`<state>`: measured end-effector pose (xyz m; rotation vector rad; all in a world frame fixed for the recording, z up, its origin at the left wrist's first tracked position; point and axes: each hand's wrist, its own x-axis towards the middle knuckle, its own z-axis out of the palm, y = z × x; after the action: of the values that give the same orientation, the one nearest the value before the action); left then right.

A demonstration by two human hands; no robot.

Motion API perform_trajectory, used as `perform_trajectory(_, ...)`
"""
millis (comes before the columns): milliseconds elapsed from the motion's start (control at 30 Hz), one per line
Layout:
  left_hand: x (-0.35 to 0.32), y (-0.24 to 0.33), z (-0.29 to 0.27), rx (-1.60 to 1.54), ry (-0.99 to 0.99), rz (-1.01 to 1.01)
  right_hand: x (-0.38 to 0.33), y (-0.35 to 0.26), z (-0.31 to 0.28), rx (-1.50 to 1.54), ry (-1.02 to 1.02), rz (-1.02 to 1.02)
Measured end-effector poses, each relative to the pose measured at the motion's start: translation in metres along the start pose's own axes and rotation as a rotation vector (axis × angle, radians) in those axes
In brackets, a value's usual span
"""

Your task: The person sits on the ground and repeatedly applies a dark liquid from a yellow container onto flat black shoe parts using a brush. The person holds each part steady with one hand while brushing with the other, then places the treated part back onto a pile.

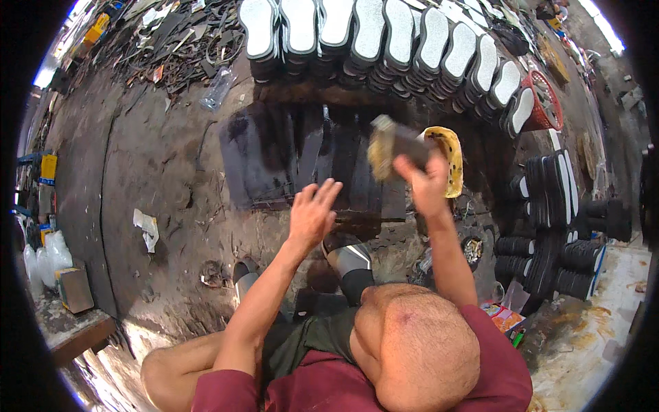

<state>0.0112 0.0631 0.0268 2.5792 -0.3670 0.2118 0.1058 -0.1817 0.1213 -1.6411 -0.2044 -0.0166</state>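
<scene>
A wide brush with a dark handle and yellowish, glue-crusted bristles is gripped in my right hand, blurred by motion. Right beside that hand stands a tub coated inside with yellow glue, partly hidden by my fingers. Dark flat sheets lie side by side on the ground in front of me, with glossy wet-looking streaks. My left hand is over their near edge, holding nothing, its fingers stretched out; whether it touches the sheet I cannot tell.
Stacks of shoe-sole shapes with pale tops curve along the far side. A red basket and further dark sole stacks stand to the right. Scraps heap up far left. A low wooden bench is near left.
</scene>
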Motion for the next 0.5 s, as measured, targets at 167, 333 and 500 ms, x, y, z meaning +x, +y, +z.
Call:
perform_trajectory(167, 0.054, -0.012, 0.001, 0.132, -0.337, 0.11, 0.03, -0.034, -0.047, 0.044, 0.22, -0.144)
perform_trajectory(333, 0.118, -0.038, -0.016, -0.044, -0.072, -0.157, 0.008, 0.009, -0.029, 0.274, 0.142, 0.127)
perform_trajectory(500, 0.135, -0.066, -0.105, -0.286, 0.639, -0.579, -0.01, 0.072, 0.03, 0.709, 0.113, 0.521)
